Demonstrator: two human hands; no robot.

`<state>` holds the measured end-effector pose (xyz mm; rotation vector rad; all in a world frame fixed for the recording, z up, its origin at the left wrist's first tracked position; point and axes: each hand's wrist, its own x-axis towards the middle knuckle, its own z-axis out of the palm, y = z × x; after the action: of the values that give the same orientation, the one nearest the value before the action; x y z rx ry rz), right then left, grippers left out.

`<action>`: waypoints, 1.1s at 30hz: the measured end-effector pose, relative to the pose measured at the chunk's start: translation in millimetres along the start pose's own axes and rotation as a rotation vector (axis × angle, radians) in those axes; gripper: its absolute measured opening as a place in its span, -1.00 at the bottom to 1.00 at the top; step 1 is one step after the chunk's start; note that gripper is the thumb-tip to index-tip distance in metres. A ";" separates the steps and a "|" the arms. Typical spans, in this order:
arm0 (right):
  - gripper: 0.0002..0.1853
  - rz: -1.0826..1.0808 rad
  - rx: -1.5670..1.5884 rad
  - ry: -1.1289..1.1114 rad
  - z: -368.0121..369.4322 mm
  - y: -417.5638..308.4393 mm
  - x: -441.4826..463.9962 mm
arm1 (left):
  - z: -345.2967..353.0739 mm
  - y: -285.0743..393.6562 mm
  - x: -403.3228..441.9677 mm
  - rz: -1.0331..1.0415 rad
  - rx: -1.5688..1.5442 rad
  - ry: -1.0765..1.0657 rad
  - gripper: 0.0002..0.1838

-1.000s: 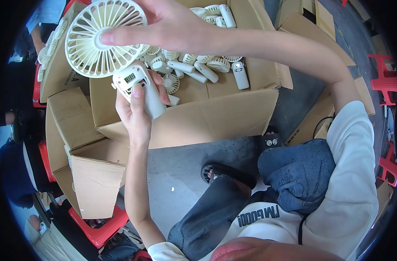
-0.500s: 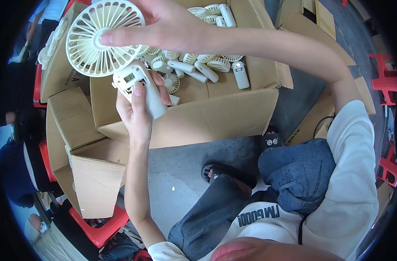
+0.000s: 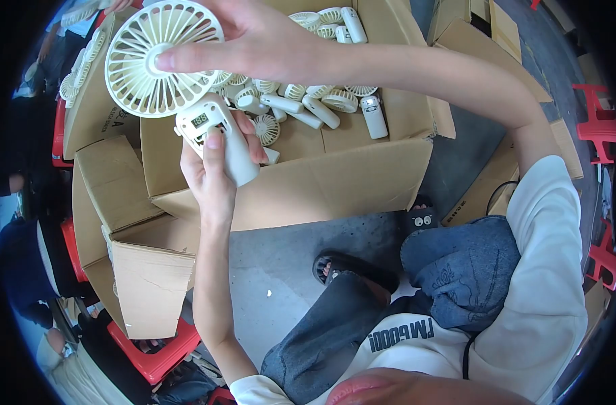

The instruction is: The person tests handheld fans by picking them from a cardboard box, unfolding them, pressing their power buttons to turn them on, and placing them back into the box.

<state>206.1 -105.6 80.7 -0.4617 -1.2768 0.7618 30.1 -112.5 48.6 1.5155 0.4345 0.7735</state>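
Left hand [image 3: 207,165] grips a white handheld fan [image 3: 176,84] by its handle [image 3: 240,162]; right hand [image 3: 264,50], cropped above, clasps its grille [image 3: 143,74], most fingers hidden. Display [image 3: 199,120] possibly reads 188.

Right arm [image 3: 429,75] bent inward, right hand [image 3: 254,50], thumb [image 3: 197,57] straight, above the curled left hand [image 3: 210,169].
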 end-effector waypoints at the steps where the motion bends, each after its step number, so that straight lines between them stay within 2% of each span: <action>1: -0.45 0.000 0.000 0.001 0.3 -0.9 -0.1 | 0.5 0.1 0.1 0.000 0.000 -0.001 -0.54; 25: -0.35 0.011 -0.148 0.010 -3.7 -1.2 -1.2 | 3.7 1.6 0.5 -0.029 0.002 0.030 -0.48; 33: -0.31 0.054 -0.237 0.020 -2.6 -6.9 -5.1 | -1.4 -5.4 -0.6 0.032 0.026 0.033 -0.50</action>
<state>209.9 -113.7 81.4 -0.6958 -1.3463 0.6514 29.6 -111.4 43.1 1.5389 0.4480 0.8217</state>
